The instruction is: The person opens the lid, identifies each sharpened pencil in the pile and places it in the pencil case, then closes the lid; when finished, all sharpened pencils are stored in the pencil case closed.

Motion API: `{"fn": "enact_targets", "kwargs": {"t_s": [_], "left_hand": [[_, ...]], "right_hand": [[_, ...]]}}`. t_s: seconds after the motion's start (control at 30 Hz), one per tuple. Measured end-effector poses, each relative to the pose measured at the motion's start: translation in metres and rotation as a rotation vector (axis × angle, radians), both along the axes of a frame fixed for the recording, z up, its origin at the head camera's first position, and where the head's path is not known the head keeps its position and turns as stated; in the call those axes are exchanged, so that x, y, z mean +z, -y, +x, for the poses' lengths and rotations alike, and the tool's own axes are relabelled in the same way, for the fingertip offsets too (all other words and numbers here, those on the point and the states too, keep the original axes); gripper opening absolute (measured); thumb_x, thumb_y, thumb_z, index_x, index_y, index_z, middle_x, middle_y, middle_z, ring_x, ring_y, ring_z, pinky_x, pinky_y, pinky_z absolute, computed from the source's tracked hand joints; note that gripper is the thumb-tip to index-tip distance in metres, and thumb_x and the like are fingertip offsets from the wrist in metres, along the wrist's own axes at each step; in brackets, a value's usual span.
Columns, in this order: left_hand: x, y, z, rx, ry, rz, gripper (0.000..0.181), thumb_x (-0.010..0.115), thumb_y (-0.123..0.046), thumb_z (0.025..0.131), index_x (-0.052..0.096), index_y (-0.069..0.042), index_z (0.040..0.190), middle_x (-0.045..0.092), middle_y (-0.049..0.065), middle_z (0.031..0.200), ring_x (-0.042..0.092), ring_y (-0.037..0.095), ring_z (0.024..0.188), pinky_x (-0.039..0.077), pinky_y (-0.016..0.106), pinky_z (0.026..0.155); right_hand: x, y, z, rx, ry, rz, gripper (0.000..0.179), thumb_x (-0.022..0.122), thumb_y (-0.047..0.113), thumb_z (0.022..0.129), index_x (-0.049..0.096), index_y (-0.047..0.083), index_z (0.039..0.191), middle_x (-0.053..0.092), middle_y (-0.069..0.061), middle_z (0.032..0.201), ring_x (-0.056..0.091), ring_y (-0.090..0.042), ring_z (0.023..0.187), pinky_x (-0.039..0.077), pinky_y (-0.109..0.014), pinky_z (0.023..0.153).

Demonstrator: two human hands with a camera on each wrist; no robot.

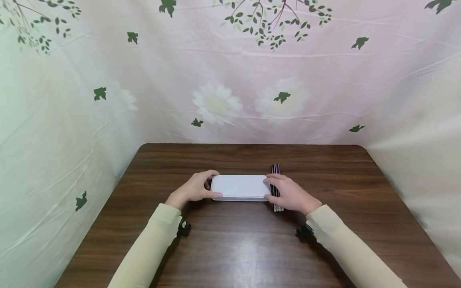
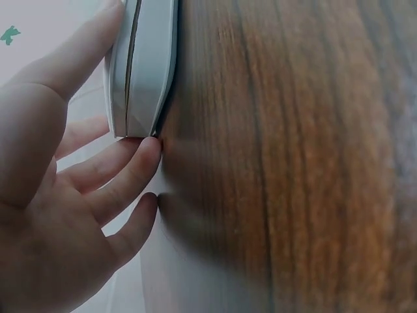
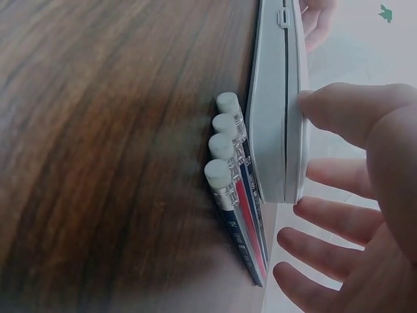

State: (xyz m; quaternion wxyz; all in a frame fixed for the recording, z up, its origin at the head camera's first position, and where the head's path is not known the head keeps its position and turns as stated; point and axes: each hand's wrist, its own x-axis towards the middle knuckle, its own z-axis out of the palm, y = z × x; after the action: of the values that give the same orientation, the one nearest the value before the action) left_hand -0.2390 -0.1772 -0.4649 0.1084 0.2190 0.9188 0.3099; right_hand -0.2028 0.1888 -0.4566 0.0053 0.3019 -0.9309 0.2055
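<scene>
A white, oblong pencil case [image 1: 240, 186] lies closed on the table. Its lid seam and small front clasp [image 3: 283, 18] show in the right wrist view. My left hand [image 1: 195, 187] holds the case's left end, thumb at the front edge, fingers around the end and back corner. At the other end my right hand [image 1: 289, 193] grips it, thumb on the lid's front edge and index finger on top; its lower fingers stand apart from the case. Under that hand several pencils [image 1: 275, 169] lie side by side along the case's right end, their white erasers [image 3: 218, 174] toward me.
The dark wooden table [image 1: 237, 248] has rounded far corners. A pale cloth [image 1: 248, 80] printed with leaves and flowers hangs behind it and on both sides. Each wrist carries a small black device [image 1: 184, 226] on a strap.
</scene>
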Motion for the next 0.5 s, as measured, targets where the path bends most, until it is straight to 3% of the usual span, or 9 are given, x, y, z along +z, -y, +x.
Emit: {"fn": "enact_targets", "kwargs": {"t_s": [0.3, 0.5], "left_hand": [[0.0017, -0.0018, 0.0002, 0.001, -0.002, -0.018, 0.086, 0.091, -0.044, 0.082, 0.052, -0.012, 0.151, 0.065, 0.004, 0.126, 0.06, 0.016, 0.094, 0.053, 0.034, 0.082], [0.0081, 0.0049, -0.0022, -0.03, 0.023, -0.005, 0.1, 0.087, -0.05, 0.085, 0.038, -0.009, 0.161, 0.055, 0.011, 0.148, 0.064, 0.022, 0.107, 0.054, 0.041, 0.093]], "right_hand": [[0.0011, 0.0004, 0.0005, 0.006, -0.048, 0.042, 0.054, 0.08, 0.03, 0.094, 0.065, 0.0, 0.137, 0.057, -0.024, 0.147, 0.058, -0.04, 0.133, 0.052, -0.053, 0.104], [0.0086, -0.0087, -0.0059, -0.037, -0.057, 0.026, 0.061, 0.071, 0.039, 0.101, 0.057, 0.001, 0.147, 0.047, -0.028, 0.156, 0.048, -0.046, 0.142, 0.044, -0.061, 0.111]]}}
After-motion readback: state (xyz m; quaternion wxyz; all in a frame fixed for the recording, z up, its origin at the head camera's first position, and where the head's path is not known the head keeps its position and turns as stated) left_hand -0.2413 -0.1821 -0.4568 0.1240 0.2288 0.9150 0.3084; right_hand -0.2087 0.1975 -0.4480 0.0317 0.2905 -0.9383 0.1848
